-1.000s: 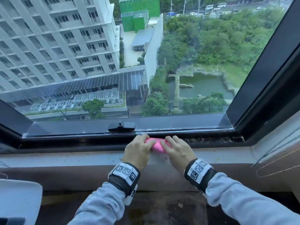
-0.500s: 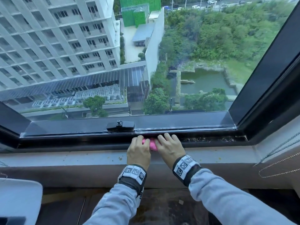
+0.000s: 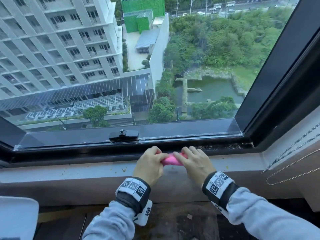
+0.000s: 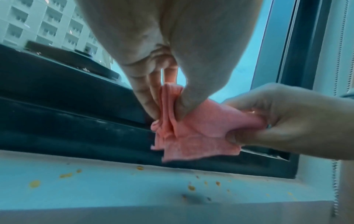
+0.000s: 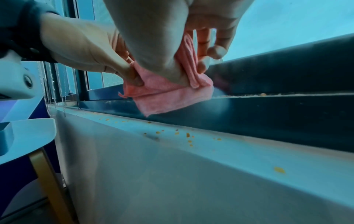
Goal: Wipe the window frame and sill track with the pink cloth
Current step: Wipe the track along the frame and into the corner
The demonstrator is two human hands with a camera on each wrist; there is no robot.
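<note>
A folded pink cloth (image 3: 172, 161) (image 4: 193, 136) (image 5: 164, 97) is held between both hands just above the dark sill track (image 3: 225, 147). My left hand (image 3: 150, 163) pinches its left end between thumb and fingers (image 4: 151, 109). My right hand (image 3: 192, 161) pinches the right end, thumb underneath (image 5: 178, 75). The cloth's lower flap hangs in front of the black window frame (image 3: 69, 153) (image 4: 67, 121) (image 5: 268, 109). The track to the right of my hands holds dark grit and crumbs.
A black window latch (image 3: 123, 135) sits on the frame just left of my hands. The pale sill ledge (image 3: 86, 170) carries scattered yellow crumbs (image 4: 34, 184). Bead chains of a blind (image 3: 285, 163) hang at the right. A white chair (image 3: 17, 217) stands at the lower left.
Both hands have drawn back a little from the track towards me and lifted the cloth, which now shows more between them. The view has shifted slightly.
</note>
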